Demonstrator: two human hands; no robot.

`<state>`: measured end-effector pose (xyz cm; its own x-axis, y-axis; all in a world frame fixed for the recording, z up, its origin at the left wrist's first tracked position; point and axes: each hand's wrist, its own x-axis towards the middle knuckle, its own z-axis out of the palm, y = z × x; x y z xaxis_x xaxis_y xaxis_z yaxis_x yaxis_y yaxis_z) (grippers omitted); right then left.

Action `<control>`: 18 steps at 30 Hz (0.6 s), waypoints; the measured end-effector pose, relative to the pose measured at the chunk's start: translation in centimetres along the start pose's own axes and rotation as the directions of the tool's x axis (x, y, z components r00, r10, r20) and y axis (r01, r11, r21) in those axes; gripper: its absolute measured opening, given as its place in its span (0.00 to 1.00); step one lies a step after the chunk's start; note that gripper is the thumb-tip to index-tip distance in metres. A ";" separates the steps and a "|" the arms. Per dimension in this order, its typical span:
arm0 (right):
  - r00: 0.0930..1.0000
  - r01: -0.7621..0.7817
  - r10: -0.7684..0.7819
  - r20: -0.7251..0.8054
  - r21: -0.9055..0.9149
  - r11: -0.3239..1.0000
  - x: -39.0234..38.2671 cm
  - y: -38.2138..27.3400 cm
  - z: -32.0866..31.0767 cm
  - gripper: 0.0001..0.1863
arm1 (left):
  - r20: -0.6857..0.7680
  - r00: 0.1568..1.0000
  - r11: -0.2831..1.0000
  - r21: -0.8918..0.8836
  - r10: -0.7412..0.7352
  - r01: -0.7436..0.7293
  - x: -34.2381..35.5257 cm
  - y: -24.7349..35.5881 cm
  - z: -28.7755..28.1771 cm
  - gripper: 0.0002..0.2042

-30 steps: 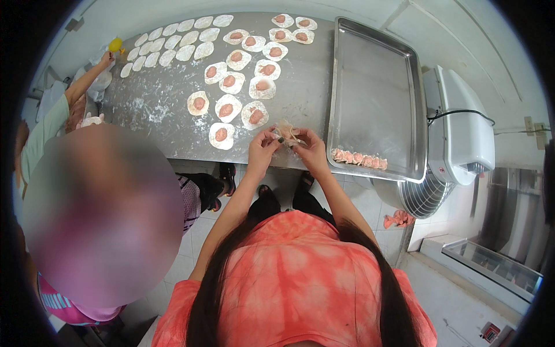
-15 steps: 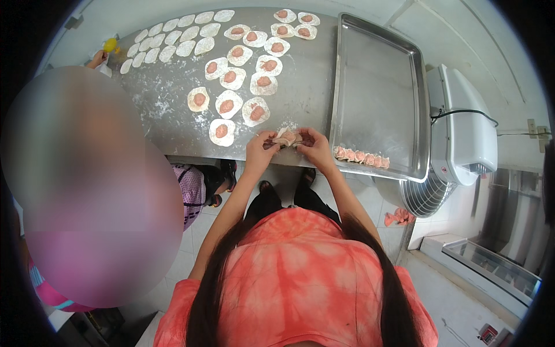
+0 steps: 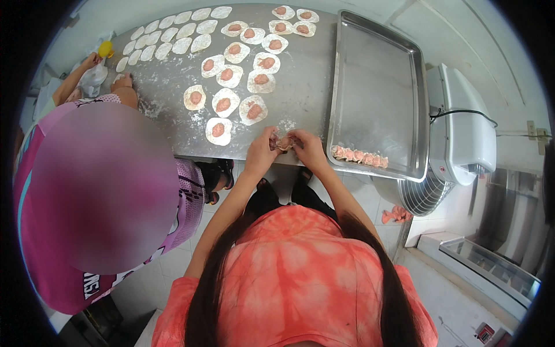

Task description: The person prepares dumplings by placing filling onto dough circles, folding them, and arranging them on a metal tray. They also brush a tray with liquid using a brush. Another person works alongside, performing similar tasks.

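Both my left hand (image 3: 263, 147) and my right hand (image 3: 307, 147) pinch a partly gathered dumpling (image 3: 284, 143), wrapper round pink filling, over the front edge of the floured steel table (image 3: 306, 104). Several round wrappers with pink filling (image 3: 222, 104) lie loosely spread ahead and to the left of my hands. Rows of plain wrappers (image 3: 182, 45) occupy the back left. Right of my hand is a large steel tray (image 3: 376, 81), with a row of pleated dumplings (image 3: 359, 157) along its near edge.
A co-worker in pink (image 3: 58, 231) bends over the table close on my left; behind, another arm (image 3: 72, 81) reaches to a yellow object (image 3: 106, 49). A white mixer (image 3: 465, 127) with a wire guard adjoins the tray. A red cloth (image 3: 398, 214) lies on the floor below.
The dumpling between my fingers looks more folded and now sits lower in my closed hands. The co-worker in pink has shifted, and a hand now shows at the table's left.
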<state>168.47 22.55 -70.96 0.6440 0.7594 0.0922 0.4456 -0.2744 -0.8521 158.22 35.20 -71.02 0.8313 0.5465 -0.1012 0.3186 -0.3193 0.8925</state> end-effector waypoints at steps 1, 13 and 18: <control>1.000 0.025 -0.025 0.009 -0.032 0.999 0.0 -0.2 -0.2 0.18 | 0.021 0.999 0.999 0.025 0.030 -0.031 0.0 -0.1 -0.1 0.17; 0.996 0.090 -0.087 0.034 -0.123 0.988 -0.2 -1.0 -0.5 0.10 | 0.130 0.975 0.978 0.081 0.181 -0.193 -0.1 -0.1 -0.3 0.16; 0.996 0.048 -0.035 0.076 -0.177 0.983 -0.3 -0.3 -0.3 0.12 | 0.195 0.969 0.968 0.171 0.149 -0.183 0.3 1.2 -0.4 0.18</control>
<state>168.39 22.22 -70.58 0.5788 0.8112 0.0828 0.5794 -0.3377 -0.7418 158.71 35.31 -69.80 0.9421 0.3315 -0.0506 0.2340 -0.5416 0.8074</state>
